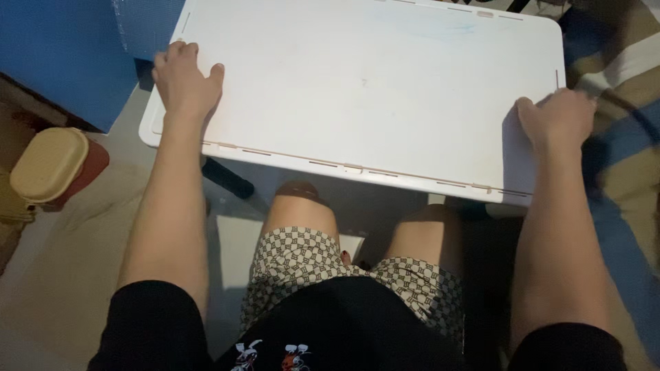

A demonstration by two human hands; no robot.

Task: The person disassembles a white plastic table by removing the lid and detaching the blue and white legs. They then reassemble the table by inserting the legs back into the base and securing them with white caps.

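White rectangular plastic tabletop (pixel 371 89) with rounded corners fills upper centre of frame. Left hand (pixel 184 81) clamped on its left edge, right hand (pixel 558 118) on its right edge. Tan-lidded container (pixel 49 165) at far left; blue panel (pixel 62 55) at upper left.

We record one white tabletop (pixel 364 89), rectangular with rounded corners and thin tan strips set along its edges, standing slightly askew above the seated person's knees. Faint blue marks show near its far edge. Directly on it rest the left hand (pixel 184 81) at one short end and the right hand (pixel 558 118) at the other.
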